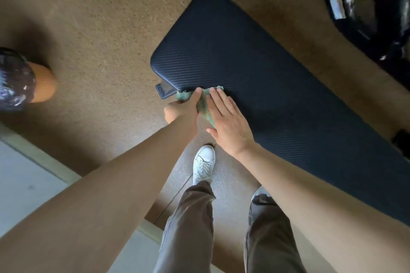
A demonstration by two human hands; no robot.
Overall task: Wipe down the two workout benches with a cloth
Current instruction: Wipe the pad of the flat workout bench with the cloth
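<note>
My left hand [182, 106] pinches the soft, limp cloth [205, 106] at the bench [255, 62] edge, my right hand [228, 122] flat on it, fingers spread; best bunched before wiping

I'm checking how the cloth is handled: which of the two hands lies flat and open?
The right hand, fingers spread flat on the green cloth at the bench edge. The left hand is curled, gripping the cloth's other end.

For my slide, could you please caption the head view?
Both hands, left and right, work a crumpled green cloth along the dark ribbed bench pad edge.
</note>
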